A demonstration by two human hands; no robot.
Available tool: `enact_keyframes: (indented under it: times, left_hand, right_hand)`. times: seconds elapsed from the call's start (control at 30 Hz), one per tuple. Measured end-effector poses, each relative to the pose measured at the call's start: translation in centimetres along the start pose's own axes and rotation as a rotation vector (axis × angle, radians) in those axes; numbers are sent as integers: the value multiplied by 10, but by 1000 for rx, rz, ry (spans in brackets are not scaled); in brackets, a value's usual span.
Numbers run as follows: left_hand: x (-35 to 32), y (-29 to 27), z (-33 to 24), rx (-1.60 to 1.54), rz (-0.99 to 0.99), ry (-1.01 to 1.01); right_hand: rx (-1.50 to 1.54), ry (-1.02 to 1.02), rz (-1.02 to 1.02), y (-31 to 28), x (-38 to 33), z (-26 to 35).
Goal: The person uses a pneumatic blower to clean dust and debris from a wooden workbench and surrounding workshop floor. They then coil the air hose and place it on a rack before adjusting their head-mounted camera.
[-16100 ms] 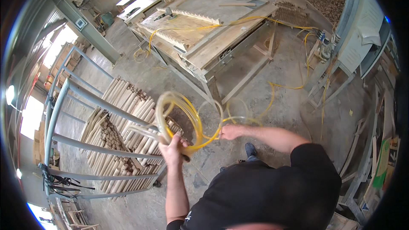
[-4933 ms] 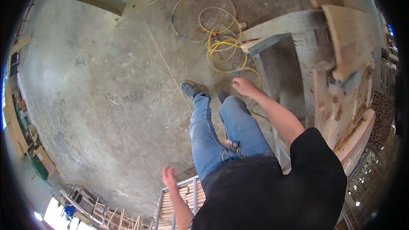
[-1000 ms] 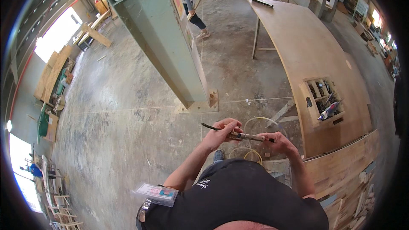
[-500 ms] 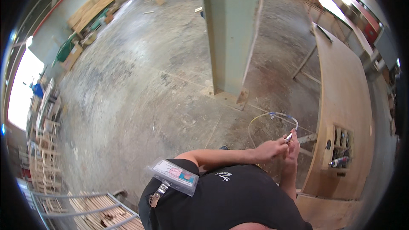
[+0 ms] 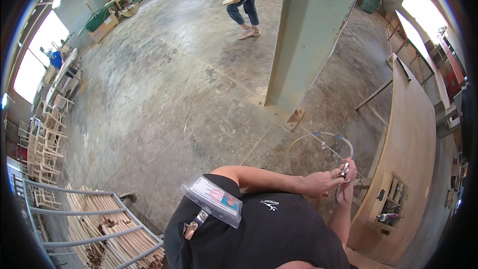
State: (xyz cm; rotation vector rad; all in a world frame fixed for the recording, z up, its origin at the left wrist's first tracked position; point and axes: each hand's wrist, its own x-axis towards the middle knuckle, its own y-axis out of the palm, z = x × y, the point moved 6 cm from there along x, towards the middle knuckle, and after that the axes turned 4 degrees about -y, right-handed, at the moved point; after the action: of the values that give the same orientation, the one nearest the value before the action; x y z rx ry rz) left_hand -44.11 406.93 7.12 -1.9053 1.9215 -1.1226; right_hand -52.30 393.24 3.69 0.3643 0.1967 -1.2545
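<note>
A thin pale hose (image 5: 347,144) with blue bands and a yellowish stretch arcs over the floor beyond my hands. My right hand (image 5: 351,170) is closed around its near end, where a shiny metal fitting (image 5: 344,170) shows. From the left, my left hand (image 5: 321,183) reaches across, its fingers pinched together at the fitting; their tips are partly hidden. Below the hands, a darker length of hose hangs along my right forearm (image 5: 341,221).
A long plywood table (image 5: 406,139) stands at right, with a cutout tray (image 5: 379,204) holding a power tool (image 5: 387,217). A steel column (image 5: 311,40) rises ahead. At lower left, a metal rack (image 5: 82,212) holds wooden rods (image 5: 117,234). Another person (image 5: 244,5) carries wood strips beyond.
My view has swung left, so the column and table sit further right. A person with wood strips has come into view. Both hands stay together at the hose fitting, slightly lower in the picture.
</note>
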Motion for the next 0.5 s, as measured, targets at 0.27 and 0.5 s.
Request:
enact_keyframes:
  times: [0.27, 0.5]
  left_hand:
    - [-18, -39, -84, -1077, 1014, 3]
    - [-27, -62, -94, -1133, 853, 179]
  right_hand:
    - [147, -153, -399, -159, 124, -32]
    - [195, -348, -404, -158, 170, -27]
